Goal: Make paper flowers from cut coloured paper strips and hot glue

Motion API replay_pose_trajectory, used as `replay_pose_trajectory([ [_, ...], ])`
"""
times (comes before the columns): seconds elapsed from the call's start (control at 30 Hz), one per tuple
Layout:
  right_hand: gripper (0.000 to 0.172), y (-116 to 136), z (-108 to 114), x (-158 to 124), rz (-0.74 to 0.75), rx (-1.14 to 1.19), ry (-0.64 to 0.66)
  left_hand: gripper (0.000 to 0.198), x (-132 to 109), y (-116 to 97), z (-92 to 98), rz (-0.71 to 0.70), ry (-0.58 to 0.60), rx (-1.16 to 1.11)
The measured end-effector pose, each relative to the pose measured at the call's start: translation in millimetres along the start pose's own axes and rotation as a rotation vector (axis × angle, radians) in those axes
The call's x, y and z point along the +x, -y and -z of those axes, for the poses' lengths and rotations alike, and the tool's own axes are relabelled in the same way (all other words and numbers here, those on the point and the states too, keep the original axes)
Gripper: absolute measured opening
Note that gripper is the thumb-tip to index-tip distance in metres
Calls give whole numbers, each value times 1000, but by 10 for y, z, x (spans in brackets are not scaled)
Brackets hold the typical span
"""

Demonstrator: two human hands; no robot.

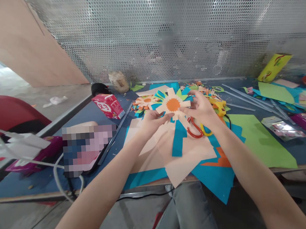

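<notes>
One left hand (pixel 153 121) and one right hand (pixel 201 106) pinch one paper flower (pixel 173 105) between thumbs and fingers, above layered paper sheets (pixel 150 159); one red box (pixel 107 106) sits leftward, one yellow tool (pixel 221 107) rightward.

Soft, diffuse light covers the table (pixel 84 116); glare streaks the mesh (pixel 127 36) behind it and whitens a packet (pixel 283 128) at its right. Outer edges stretch and soften.
</notes>
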State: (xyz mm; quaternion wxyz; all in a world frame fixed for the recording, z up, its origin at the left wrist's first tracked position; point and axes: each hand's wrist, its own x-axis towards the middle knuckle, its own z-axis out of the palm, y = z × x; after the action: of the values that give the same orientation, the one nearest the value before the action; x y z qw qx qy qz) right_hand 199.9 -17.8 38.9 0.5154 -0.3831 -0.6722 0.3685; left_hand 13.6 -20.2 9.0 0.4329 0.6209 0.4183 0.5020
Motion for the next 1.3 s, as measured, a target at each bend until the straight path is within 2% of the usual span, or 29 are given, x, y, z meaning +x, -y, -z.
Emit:
replay_pose_trajectory([
  [0.13,69,-31,-63,-35,-168,66,52,33,3,2,-28,51,-85,3],
  [0.2,71,-57,-124,-60,-224,26,61,34,-1,16,-45,42,-111,2],
  [0.3,63,-104,-210,-76,-207,-44,19,37,-10,21,-73,50,-139,11],
  [0.43,53,-134,-240,-69,-190,14,25,42,-24,-2,-90,74,-157,69],
  [0.53,46,-109,-217,-71,-175,-9,39,43,-32,-15,-93,79,-144,103],
  [0.67,48,-64,-182,-76,-169,-102,10,36,-17,-2,-83,49,-114,67],
  [0.77,42,-61,-142,-57,-168,-60,48,35,12,23,-50,15,-92,55],
  [0.87,32,-71,-83,-19,-150,-63,25,35,36,53,-16,20,-93,73],
  [1.03,31,-62,-26,26,-190,-9,-15,36,50,73,-14,77,-54,65],
  [1.17,29,-44,-24,29,-246,95,-88,45,59,84,-9,82,24,-28],
  [1.3,31,-57,-34,29,-281,171,-135,53,73,80,1,132,-13,-201],
])
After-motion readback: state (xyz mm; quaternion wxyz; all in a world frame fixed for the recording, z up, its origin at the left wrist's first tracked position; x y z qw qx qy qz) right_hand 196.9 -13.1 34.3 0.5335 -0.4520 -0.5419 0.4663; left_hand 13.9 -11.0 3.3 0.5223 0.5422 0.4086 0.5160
